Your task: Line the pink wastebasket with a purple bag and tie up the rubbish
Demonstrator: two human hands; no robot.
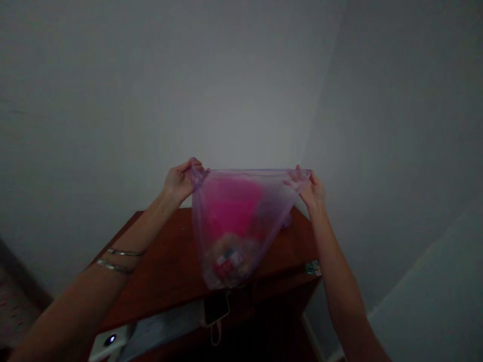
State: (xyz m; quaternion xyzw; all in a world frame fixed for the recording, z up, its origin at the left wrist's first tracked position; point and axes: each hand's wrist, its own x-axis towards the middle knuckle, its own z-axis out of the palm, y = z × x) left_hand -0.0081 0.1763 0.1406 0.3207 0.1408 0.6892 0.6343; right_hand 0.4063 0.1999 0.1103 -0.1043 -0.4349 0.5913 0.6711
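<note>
A thin, see-through purple plastic bag [275, 201] hangs stretched between my two hands, its top edge pulled nearly straight. My left hand [184, 178] pinches the bag's left upper corner, fingers closed on the film. On the other side my right hand [307, 186] grips the right upper corner, with some fingers showing through the film. Inside the bag a bright pink object [234, 203] shows in the upper part. Mixed small contents [230, 261], partly red and white, gather at the bottom; the film and blur hide what they are.
Behind and below the bag stands a reddish-brown wooden desk [158, 271]. A phone [216, 307] with a strap lies at its front edge, beside a white device [109, 341] with a lit round spot. A small greenish item [313, 268] sits at the right corner. Grey walls meet behind.
</note>
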